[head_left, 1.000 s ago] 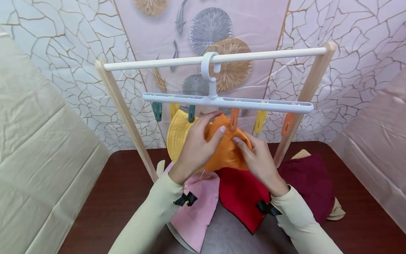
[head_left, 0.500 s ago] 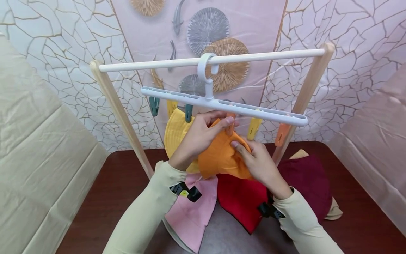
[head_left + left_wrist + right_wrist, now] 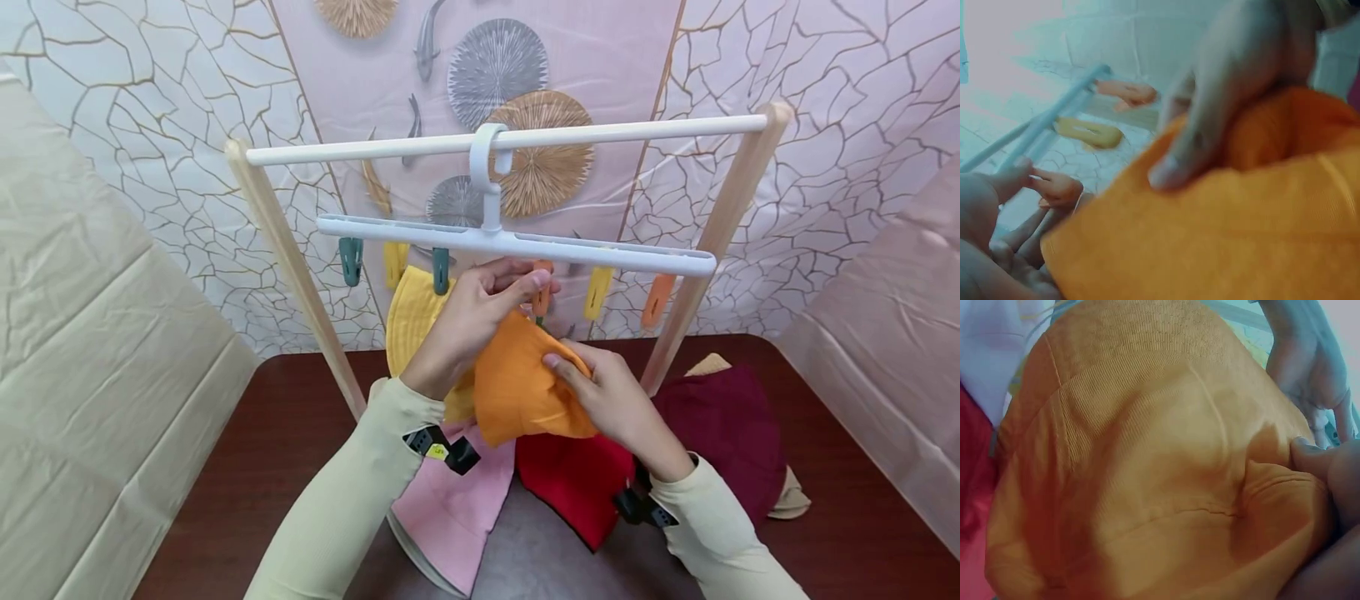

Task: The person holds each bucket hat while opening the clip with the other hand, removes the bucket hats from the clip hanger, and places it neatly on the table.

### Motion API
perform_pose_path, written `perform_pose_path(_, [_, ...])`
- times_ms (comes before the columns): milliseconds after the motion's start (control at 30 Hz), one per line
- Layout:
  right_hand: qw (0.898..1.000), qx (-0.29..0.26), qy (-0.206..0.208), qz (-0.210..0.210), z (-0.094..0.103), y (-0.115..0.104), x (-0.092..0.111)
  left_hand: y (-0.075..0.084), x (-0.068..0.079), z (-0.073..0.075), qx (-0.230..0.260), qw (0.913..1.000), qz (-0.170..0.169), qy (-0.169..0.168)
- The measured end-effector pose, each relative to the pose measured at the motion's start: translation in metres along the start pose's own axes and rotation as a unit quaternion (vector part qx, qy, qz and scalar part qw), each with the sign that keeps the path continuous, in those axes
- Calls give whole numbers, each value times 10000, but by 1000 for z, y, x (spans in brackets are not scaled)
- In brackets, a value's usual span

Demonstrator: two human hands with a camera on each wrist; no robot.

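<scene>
My right hand pinches the edge of an orange bucket hat, thumb on the near side of the cloth. My left hand pinches an orange clothespin that hangs from a pale blue clip hanger. In the left wrist view, the left thumb and fingers are on this clothespin, and the hat lies beside it, apart from it. The hat fills most of the right wrist view. Behind the left hand a yellow bucket hat hangs under the hanger's left half.
The hanger hooks over a white rod on a wooden frame. More clothespins hang to the sides, including a yellow one and an orange one. Below lie a pink hat, a red hat and a maroon hat.
My left hand has moved from the orange hat's edge onto the orange clothespin. The hat has come down below the clothespin in my right hand. The hanger has swung and shifted slightly left.
</scene>
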State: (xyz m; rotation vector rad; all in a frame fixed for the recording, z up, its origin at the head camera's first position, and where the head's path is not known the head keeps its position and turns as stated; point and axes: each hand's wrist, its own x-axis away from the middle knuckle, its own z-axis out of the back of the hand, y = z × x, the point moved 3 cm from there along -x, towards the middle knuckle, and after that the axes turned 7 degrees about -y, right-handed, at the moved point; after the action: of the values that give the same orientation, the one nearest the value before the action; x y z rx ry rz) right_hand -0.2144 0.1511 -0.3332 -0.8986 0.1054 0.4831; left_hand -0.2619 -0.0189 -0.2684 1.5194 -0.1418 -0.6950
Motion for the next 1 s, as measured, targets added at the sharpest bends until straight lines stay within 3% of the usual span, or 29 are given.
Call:
perform_pose_path(167, [10000,-44,6,-24,5,-1,12,-12,11,1,-177,9988,366,-275])
perform_pose_path(367, [9982,-99,447,388,16,-6,22,-35,42,-1,-690,9954,363,-560])
perform_pose_path(600, [9895,-419,1295,477,26,-10,37,-78,69,-17,-1461,9845,339,-911])
perform_pose_path(833, [9821,-588,1603,800,33,-20,53,-110,88,-17,-2189,9702,284,-1001])
perform_pose_path(1000, [9755,-1020,1743,870,40,-19,62,-125,100,-14,-2258,9670,250,-1151])
